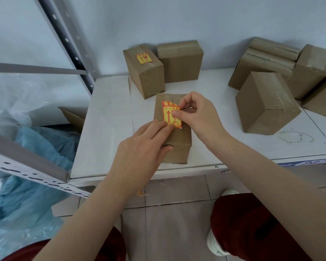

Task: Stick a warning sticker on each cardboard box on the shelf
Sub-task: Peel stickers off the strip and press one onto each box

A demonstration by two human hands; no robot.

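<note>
The box being worked on [180,137] lies flat near the front edge of the white shelf [109,129], its long side running straight away from the person toward the wall. On its top face sits the warning sticker [169,115], orange and yellow with red print. The sticker's long side runs the same way as the box, only slightly tilted; its red heading band is at the far end and its printed arrow points away toward the wall.

The right hand [199,115] has a narrow grip, thumb and forefinger pinching the sticker's right edge, the other fingers curled above it. A sliver of white shows at the sticker's near right corner. The left hand [139,147] lies flat over the near left part of this box, straight fingertips pressing on the sticker's near left corner and the thumb against the box's near end; it grips nothing.

Just beyond this box stands a second box [145,76] that already carries a small sticker [143,58] on top, and a plain box [181,61] touches it from behind on the right. To the right of the worked box, well apart, stands another plain box [265,102], with more boxes [271,57] crowded behind it. To its left, past the shelf edge, rises a grey metal post [70,40], with blue plastic sheeting [36,185] below.
</note>
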